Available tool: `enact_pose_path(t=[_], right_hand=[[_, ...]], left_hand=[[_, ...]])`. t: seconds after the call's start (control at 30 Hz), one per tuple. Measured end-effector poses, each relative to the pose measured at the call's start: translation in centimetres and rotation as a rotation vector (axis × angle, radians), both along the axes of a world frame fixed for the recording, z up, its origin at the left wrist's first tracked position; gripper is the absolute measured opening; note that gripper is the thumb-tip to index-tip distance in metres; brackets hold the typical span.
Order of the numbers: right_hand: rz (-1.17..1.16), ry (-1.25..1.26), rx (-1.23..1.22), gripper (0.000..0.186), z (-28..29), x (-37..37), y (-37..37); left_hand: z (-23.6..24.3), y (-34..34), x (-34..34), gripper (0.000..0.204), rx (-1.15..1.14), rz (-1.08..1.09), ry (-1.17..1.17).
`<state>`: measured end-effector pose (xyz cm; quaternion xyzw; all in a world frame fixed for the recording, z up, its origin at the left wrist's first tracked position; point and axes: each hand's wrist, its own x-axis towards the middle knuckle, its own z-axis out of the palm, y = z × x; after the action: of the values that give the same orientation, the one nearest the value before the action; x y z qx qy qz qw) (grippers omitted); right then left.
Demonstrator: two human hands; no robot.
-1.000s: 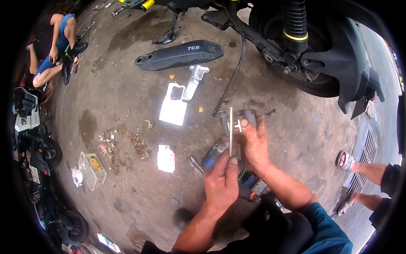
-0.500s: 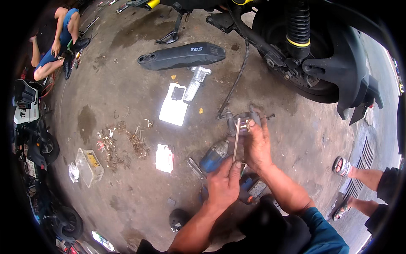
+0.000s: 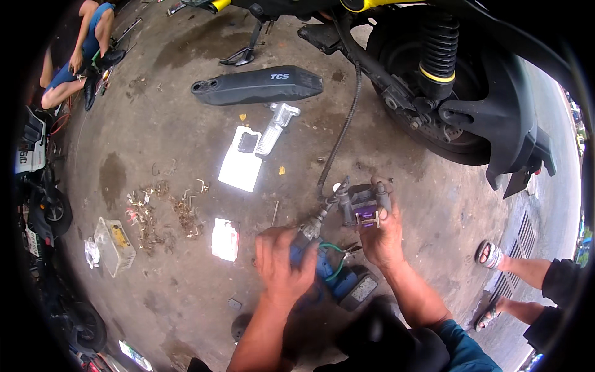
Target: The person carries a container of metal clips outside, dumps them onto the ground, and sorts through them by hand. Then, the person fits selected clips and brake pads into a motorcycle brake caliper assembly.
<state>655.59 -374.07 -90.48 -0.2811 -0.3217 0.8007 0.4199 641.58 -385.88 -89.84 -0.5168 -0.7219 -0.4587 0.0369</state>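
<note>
My right hand [image 3: 385, 240] is closed around a dark brake caliper [image 3: 348, 206], with the thumb near its end. A purple brake pad [image 3: 366, 214] with a metal clip sits in the caliper's opening. A ribbed black hose [image 3: 343, 141] runs from near the caliper up to the motorcycle. My left hand [image 3: 280, 261] is over the floor beside a blue impact wrench [image 3: 323, 263], fingers apart and slightly blurred, with nothing visible in it. Just beyond its fingers a thin metal rod [image 3: 275, 212] lies on the ground. Green-handled pliers [image 3: 338, 260] lie by the wrench, partly covering it.
The motorcycle's rear wheel [image 3: 396, 56] stands at the upper right. A black exhaust cover [image 3: 257, 85], a silver bracket [image 3: 277, 127], a white card [image 3: 240, 168] and a pile of metal clips [image 3: 164, 211] lie on the floor. A person sits far left; another person's sandalled feet [image 3: 489, 255] stand at right.
My left hand has let go of the thin metal rod and moved left and down, its fingers opening. The rod now lies on the floor. My right hand still holds the caliper, slightly lower.
</note>
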Motion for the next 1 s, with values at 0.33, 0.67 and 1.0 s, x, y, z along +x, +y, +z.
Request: enact_pose_path(t=[0.33, 0.67, 1.0], right_hand=[[-0.012, -0.067, 0.102, 0.078, 0.1, 0.2, -0.4], [0.01, -0.096, 0.061, 0.068, 0.9, 0.0, -0.6], [0.063, -0.095, -0.055, 0.062, 2.6, 0.0, -0.4]], left_hand=[[2.2, 4.7, 1.6, 0.036, 0.072, -0.309, 0.23], [5.3, 5.6, 0.0, 0.031, -0.078, -0.447, 0.314], [4.5, 6.3, -0.8, 0.021, -0.036, -0.526, 0.37]])
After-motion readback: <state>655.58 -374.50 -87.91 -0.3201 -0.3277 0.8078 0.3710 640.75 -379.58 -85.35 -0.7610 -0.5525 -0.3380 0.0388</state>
